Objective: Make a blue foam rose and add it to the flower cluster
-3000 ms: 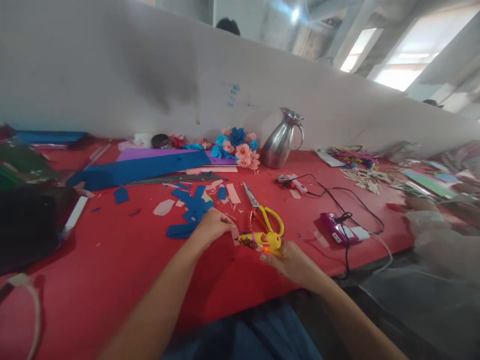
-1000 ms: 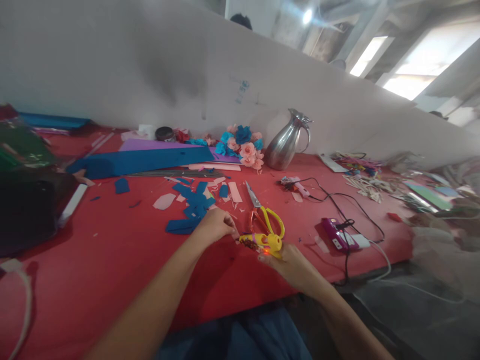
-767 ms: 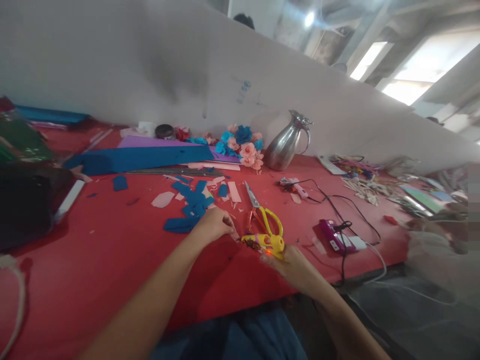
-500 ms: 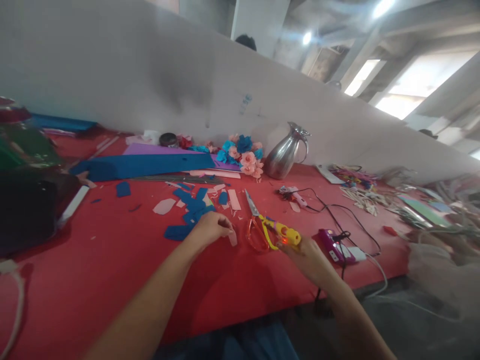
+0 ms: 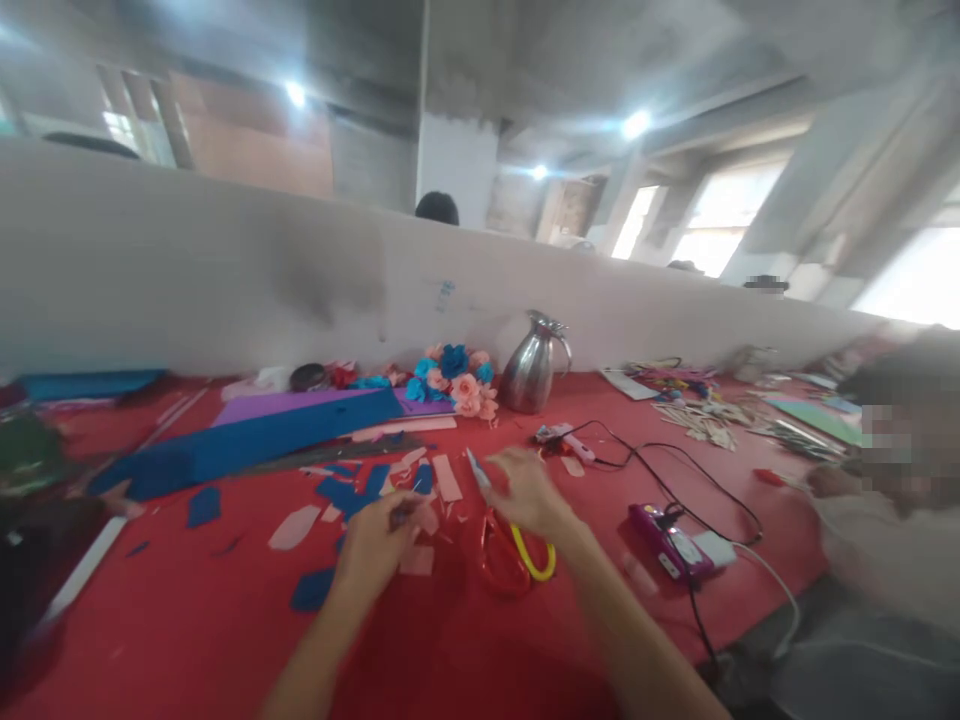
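Observation:
My left hand (image 5: 375, 540) is closed in a pinch around a small pink paper piece (image 5: 428, 513); a thin tip also shows at its fingers, too small to name. My right hand (image 5: 526, 490) is smeared by motion above the scissors (image 5: 504, 560), which lie on the table with one red and one yellow handle loop. I cannot make out whether its fingers hold anything. Around my left hand lie blue paper scraps (image 5: 313, 590), a pink square of paper (image 5: 417, 560) and a pink strip (image 5: 448, 478).
Paper flowers (image 5: 457, 380) and a steel jug (image 5: 529, 368) stand by the partition. Right lie a pink glue gun (image 5: 574, 443), its black cord and a purple power strip (image 5: 671, 545). Long blue paper (image 5: 247, 440) spreads left. Another person (image 5: 892, 540) sits at far right.
My right hand has moved left and up over the scissors; the yellow tool it held no longer shows. My left hand has drawn its pink paper upward. The camera view has tilted up and levelled.

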`<state>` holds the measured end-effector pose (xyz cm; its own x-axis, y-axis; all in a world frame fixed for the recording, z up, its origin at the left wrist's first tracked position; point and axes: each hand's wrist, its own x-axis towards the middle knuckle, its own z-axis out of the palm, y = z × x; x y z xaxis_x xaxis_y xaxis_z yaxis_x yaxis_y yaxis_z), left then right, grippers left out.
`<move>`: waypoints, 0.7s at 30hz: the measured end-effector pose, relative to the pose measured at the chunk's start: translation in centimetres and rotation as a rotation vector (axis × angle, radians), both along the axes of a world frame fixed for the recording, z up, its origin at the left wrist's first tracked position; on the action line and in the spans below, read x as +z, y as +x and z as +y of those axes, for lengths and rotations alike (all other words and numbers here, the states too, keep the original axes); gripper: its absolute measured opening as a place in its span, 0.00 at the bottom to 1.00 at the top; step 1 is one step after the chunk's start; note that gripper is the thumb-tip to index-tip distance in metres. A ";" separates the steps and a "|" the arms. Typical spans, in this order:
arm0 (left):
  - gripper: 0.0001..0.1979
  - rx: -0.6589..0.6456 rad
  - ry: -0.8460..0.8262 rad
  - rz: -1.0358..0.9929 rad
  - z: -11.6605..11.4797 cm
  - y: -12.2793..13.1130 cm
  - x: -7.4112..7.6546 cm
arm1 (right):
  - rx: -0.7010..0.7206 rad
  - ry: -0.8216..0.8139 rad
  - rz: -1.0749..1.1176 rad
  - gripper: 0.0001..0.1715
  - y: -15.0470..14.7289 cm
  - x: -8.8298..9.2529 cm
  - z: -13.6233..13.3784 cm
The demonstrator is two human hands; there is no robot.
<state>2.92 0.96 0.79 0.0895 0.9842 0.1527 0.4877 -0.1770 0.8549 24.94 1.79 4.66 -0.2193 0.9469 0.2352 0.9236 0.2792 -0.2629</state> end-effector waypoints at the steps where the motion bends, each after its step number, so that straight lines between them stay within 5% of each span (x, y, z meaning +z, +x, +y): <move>1: 0.12 0.042 0.029 0.010 0.1 -0.1 -0.1 | 0.132 -0.007 0.051 0.19 -1.6 0.3 0.0; 4: 0.14 0.035 0.060 0.078 0.4 -0.4 -0.5 | 0.314 -0.047 0.063 0.20 -5.8 0.8 0.3; 7: 0.14 0.032 0.068 0.147 0.8 -0.6 -0.9 | 0.256 -0.101 -0.013 0.16 -7.6 1.1 0.4; 14: 0.12 0.083 0.052 0.221 0.8 -0.4 -0.9 | 0.174 -0.182 -0.045 0.18 -7.5 1.8 0.4; 21: 0.09 0.101 0.045 0.102 0.0 0.0 0.0 | 0.124 -0.212 0.248 0.17 -7.4 -0.8 0.5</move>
<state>2.93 0.98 0.79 0.0077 0.9813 0.1925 0.5892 -0.1600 0.7920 17.55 2.27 3.82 -0.2971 0.9500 0.0962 0.7868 0.3006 -0.5391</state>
